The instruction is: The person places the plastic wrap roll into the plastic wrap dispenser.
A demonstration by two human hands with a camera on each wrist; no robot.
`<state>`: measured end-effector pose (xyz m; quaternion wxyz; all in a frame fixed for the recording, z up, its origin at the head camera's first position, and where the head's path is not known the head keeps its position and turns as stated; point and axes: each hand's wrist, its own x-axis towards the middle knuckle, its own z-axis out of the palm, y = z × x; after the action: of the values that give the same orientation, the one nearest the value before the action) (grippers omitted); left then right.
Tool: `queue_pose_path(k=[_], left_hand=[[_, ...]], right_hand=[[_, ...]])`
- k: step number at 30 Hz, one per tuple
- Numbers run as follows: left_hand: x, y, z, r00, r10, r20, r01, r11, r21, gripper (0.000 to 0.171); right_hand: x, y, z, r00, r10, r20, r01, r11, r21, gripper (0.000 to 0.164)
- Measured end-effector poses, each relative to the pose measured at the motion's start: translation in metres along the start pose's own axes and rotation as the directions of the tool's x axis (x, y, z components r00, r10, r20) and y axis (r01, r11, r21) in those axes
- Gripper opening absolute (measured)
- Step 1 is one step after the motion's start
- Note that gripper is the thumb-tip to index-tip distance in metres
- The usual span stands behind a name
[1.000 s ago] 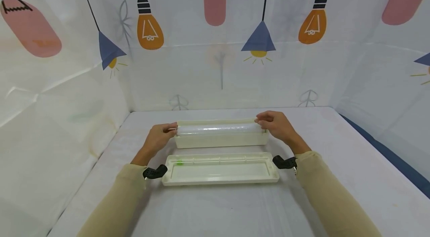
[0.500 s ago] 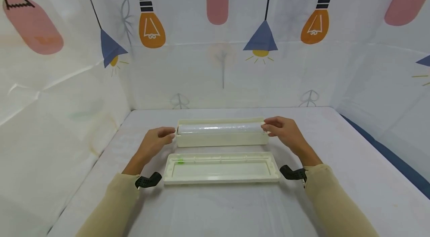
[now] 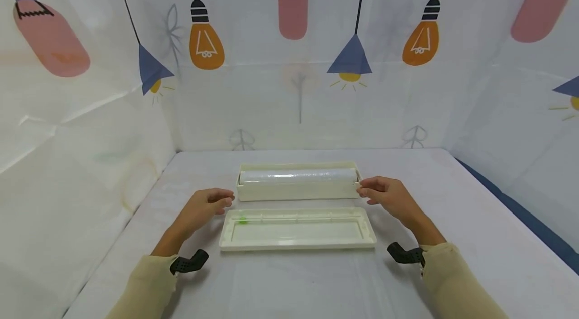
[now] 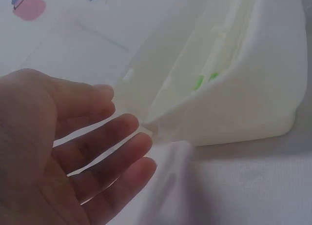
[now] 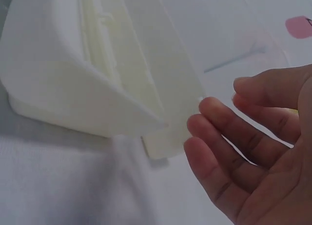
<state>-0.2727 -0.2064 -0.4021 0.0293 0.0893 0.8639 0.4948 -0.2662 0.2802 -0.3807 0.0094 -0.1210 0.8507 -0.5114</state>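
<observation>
Lamp-printed sheeting [image 3: 298, 98] hangs behind the white-covered table [image 3: 298, 279]. Just beyond my fingertips, the cream dispenser box [image 3: 298, 193] holds a film roll [image 3: 298, 177], its long axis running crosswise, from my left hand's side to my right's. My right hand [image 3: 392, 197] is nearer, fingers loosely parted at the box's end, contact unclear; my left hand [image 3: 203, 208], slightly spread, holds nothing just off the other end. Between them, closer to me, lies the lid [image 3: 296, 232].

From my remote end I see a booth-like spot: creased white sheeting [image 3: 253, 103] w/ printed orange light bulbs [image 3: 206, 47] & blue pendant lamps [image 3: 350, 58] walls the back, L & R of a white table [image 3: 289, 284]. Home, office or lab bldg., can't tell.
</observation>
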Motion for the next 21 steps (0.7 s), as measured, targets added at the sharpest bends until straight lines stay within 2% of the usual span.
queue_pose_path(k=[4,9,14,21], left_hand=[[0.000,-0.002,0.002,0.998,0.006,0.055,-0.006,1.000,-0.007,0.039],[-0.001,-0.006,0.003,0.992,-0.027,0.123,0.026,1.000,0.015,0.042],[-0.004,-0.008,-0.002,0.988,-0.011,0.155,0.006,0.999,0.032,0.048],[-0.004,-0.011,0.001,0.983,-0.007,0.182,0.003,1.000,0.023,0.049]], right_hand=[[-0.007,0.006,-0.003,0.999,0.014,0.040,-0.014,1.000,-0.008,0.044],[-0.011,0.014,-0.006,0.993,0.026,0.116,-0.030,0.999,0.032,0.048],[-0.010,0.019,-0.005,0.987,0.050,0.155,-0.059,0.997,0.049,0.052],[-0.015,0.024,-0.001,0.979,0.086,0.183,-0.088,0.996,-0.001,0.052]])
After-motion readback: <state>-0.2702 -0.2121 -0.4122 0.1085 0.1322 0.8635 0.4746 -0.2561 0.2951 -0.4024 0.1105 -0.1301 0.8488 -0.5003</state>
